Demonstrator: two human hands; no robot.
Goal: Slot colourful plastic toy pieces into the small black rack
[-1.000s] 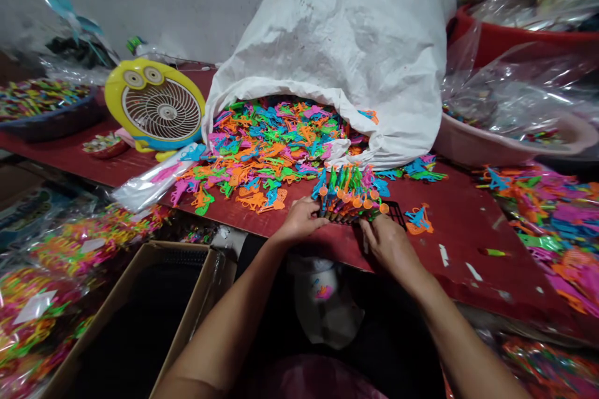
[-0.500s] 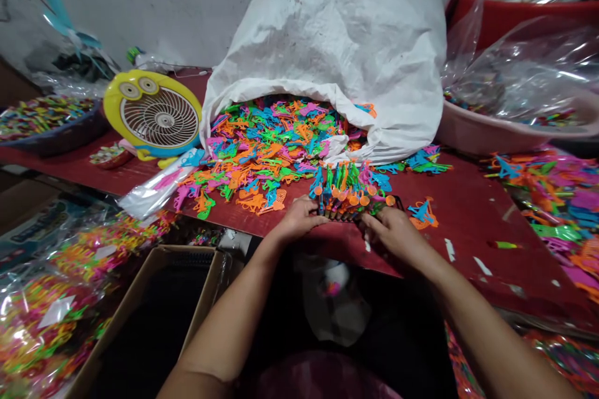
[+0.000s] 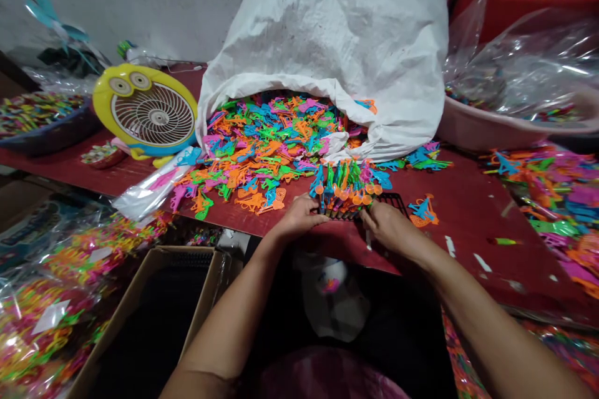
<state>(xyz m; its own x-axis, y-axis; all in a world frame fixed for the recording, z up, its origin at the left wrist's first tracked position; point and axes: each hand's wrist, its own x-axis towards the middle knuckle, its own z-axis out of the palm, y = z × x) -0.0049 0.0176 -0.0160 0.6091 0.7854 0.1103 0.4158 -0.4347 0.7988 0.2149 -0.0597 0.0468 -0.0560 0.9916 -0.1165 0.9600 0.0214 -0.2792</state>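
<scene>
Sackful of bright plastic shapes [image 3: 262, 143] spilling across red table [image 3: 472, 249]

White woven sack [image 3: 327, 31] is lying open, pink plastic basin [image 3: 486, 128] is holding more pieces under clear film, and left hand [image 3: 299, 217] and right hand [image 3: 390, 227] are pinching narrowly at an upright cluster of thin plastic pieces [image 3: 346, 190] standing in a black comb-like rack [image 3: 393, 201] near the table's edge. Judging by their thinness, the pieces are likely handling light and stiff, best held by the rack.

left hand [image 3: 299, 217], right hand [image 3: 390, 227], touching plastic toys [image 3: 344, 190]
</scene>
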